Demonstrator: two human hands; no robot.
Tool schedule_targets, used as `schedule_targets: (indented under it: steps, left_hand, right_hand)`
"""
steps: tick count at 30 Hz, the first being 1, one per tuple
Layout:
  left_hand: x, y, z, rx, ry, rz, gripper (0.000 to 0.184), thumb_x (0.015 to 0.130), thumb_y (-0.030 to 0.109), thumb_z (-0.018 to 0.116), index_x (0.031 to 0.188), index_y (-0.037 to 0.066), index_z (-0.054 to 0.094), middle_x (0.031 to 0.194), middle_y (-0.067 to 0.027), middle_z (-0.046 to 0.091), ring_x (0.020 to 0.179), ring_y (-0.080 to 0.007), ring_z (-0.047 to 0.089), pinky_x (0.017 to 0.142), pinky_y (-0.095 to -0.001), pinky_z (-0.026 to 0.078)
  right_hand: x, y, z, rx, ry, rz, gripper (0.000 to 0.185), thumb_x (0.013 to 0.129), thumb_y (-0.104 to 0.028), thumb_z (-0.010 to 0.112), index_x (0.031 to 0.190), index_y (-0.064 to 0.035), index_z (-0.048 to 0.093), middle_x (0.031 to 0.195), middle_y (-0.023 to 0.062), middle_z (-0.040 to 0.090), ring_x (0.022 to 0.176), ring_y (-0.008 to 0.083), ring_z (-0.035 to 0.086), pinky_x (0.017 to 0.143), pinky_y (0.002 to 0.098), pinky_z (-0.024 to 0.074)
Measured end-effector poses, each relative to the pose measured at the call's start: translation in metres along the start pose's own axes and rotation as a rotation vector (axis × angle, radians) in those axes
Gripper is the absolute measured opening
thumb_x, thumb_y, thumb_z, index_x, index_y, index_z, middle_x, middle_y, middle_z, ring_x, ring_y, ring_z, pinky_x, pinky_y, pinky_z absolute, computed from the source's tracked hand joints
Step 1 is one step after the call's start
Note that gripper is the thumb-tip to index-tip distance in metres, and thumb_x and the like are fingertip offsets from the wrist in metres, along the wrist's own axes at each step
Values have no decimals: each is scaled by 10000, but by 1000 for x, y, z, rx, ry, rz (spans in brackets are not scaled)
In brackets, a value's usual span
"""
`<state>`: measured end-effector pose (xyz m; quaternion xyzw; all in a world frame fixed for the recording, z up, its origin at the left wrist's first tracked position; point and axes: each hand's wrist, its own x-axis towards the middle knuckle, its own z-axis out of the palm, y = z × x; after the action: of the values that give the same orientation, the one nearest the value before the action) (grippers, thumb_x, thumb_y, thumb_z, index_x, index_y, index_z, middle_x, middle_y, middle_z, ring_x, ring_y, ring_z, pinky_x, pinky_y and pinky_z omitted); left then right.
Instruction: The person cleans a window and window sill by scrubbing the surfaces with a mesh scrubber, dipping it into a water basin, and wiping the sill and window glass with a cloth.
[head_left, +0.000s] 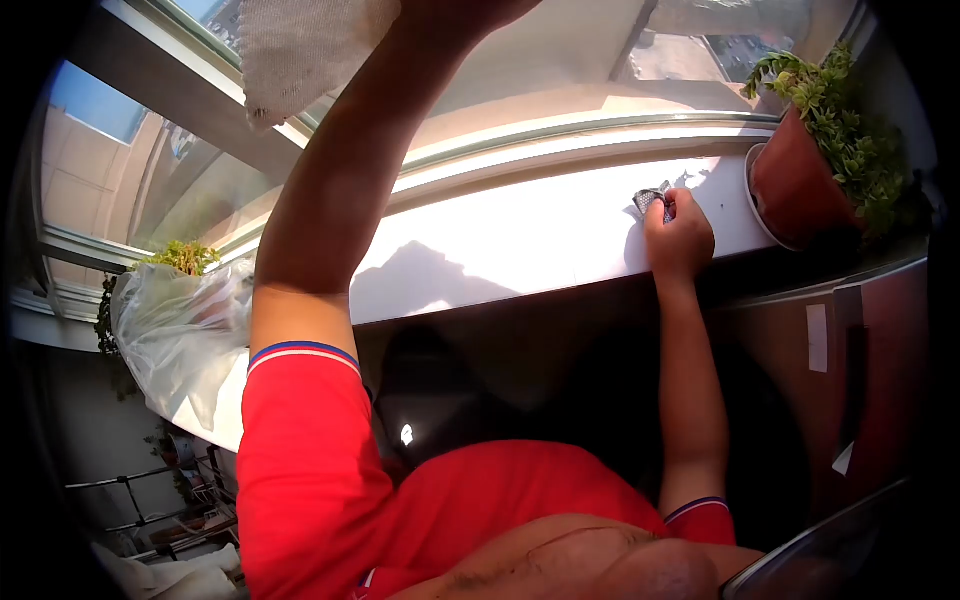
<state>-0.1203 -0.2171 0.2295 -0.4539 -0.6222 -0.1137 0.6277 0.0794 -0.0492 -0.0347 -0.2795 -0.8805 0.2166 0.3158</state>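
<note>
My left arm is raised along the left side of the head view, and only part of my left hand (475, 10) shows at the top edge; its fingers are out of frame. Beside that arm a light woven cloth (300, 55) hangs against the window. My right hand (680, 232) is above the white sill (540, 230), its fingers closed on a small crumpled grey patterned piece (648, 197). A shadow falls on the sill near the raised arm.
A terracotta pot (800, 185) with a leafy plant (850, 130) stands at the sill's right end. At the left are clear plastic sheeting (175, 325) and another plant (185, 257). The window frame (580, 128) runs behind the sill. A brown cabinet (895, 340) is at the right.
</note>
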Motion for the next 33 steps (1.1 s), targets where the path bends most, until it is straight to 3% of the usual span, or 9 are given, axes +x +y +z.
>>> schedule_targets:
  steps: [2, 6, 11, 20, 26, 29, 30, 32, 33]
  left_hand:
    - [-57, 28, 16, -99, -223, 105, 389, 902, 205, 703, 1291, 209, 687, 1345, 7, 673, 1194, -236, 645, 968, -414, 539]
    - [-80, 80, -14, -696, -835, -456, 386, 973, 265, 624, 1342, 153, 634, 1329, -98, 664, 1178, -317, 641, 972, -437, 526]
    - [-173, 119, -17, -811, -1024, -313, 427, 932, 161, 588, 1355, 134, 635, 1310, -158, 659, 1183, -368, 625, 1006, -434, 502]
    - [-221, 77, -109, -572, -472, -759, 511, 864, 8, 518, 1344, 95, 671, 1302, -191, 660, 1229, -406, 594, 1067, -433, 461]
    - [-114, -21, -103, -192, 251, -472, 519, 927, 9, 487, 1438, -79, 522, 1546, -309, 441, 1478, -419, 394, 1247, -463, 253]
    - [-46, -91, -68, 126, 232, -473, 491, 980, 174, 544, 1412, -57, 522, 1505, -301, 482, 1482, -407, 381, 1255, -472, 243]
    - [-26, -82, -63, 34, 363, -604, 411, 976, 182, 531, 1320, -37, 584, 1356, -283, 604, 1355, -401, 529, 1173, -473, 385]
    - [-6, -87, -39, 178, 374, -395, 499, 957, 175, 593, 1453, 126, 570, 1502, -76, 570, 1438, -285, 476, 1147, -448, 425]
    - [-3, -74, -27, 108, -65, -564, 399, 972, 185, 553, 1348, 58, 594, 1341, -164, 625, 1292, -350, 564, 1090, -459, 466]
  right_hand:
    - [0, 4, 4, -12, 11, -5, 164, 861, -219, 683, 946, -82, 709, 893, 131, 741, 834, 349, 717, 737, 448, 564]
    - [1, 4, 0, 1, 25, -5, 149, 869, -213, 679, 943, -86, 698, 877, 138, 731, 824, 361, 709, 734, 471, 556]
    - [1, 3, -2, 36, 8, -10, 140, 875, -195, 680, 929, -65, 688, 904, 163, 724, 845, 387, 698, 755, 484, 551]
    - [-2, 0, 0, -23, 25, -5, 132, 868, -212, 701, 938, -100, 706, 894, 126, 742, 837, 359, 713, 730, 457, 558]
    - [-4, -6, -3, -42, 17, -6, 123, 871, -196, 699, 921, -84, 686, 894, 135, 727, 838, 369, 703, 740, 468, 550]
    - [-3, -3, -2, -33, 28, -6, 126, 866, -195, 696, 917, -81, 684, 890, 136, 725, 834, 370, 701, 736, 468, 546]
    - [-2, -2, 1, -27, 37, -2, 127, 865, -196, 694, 915, -80, 683, 888, 135, 724, 833, 370, 701, 735, 468, 545]
    - [-1, -8, -1, -38, 29, 4, 130, 862, -195, 688, 917, -77, 684, 893, 137, 726, 835, 372, 701, 739, 468, 547]
    - [-3, -9, -4, -50, 16, 1, 131, 861, -194, 685, 918, -76, 685, 896, 138, 727, 836, 372, 701, 741, 467, 548]
